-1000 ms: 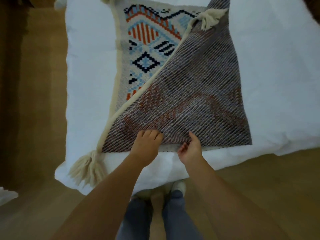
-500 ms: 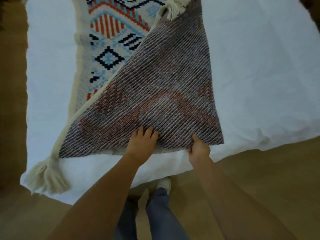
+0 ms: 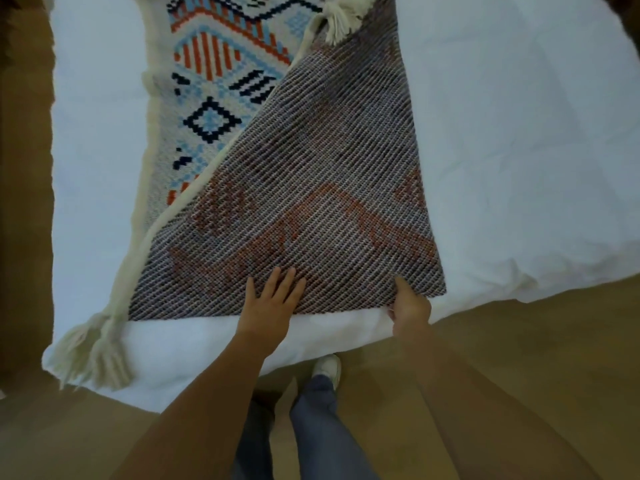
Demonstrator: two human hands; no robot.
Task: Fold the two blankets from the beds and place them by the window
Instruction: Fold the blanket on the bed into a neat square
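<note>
A woven blanket [image 3: 311, 174] with an orange, blue and black pattern and cream tassels lies on the white bed [image 3: 519, 150]. One corner is folded over diagonally, so its grey-and-rust underside faces up. My left hand [image 3: 272, 303] rests flat, fingers spread, on the folded part near its front edge. My right hand [image 3: 408, 303] pinches that same front edge near the blanket's right corner, thumb on top. Only one blanket is in view.
A cream tassel [image 3: 93, 355] hangs over the bed's near-left corner, and another tassel [image 3: 341, 17] lies at the top of the fold. Wooden floor [image 3: 519, 358] surrounds the bed. My legs and a white shoe [image 3: 327, 368] stand at the bed's edge.
My left hand has flattened and spread its fingers on the blanket. My right hand has slid right along the front edge toward the corner. The view has shifted slightly.
</note>
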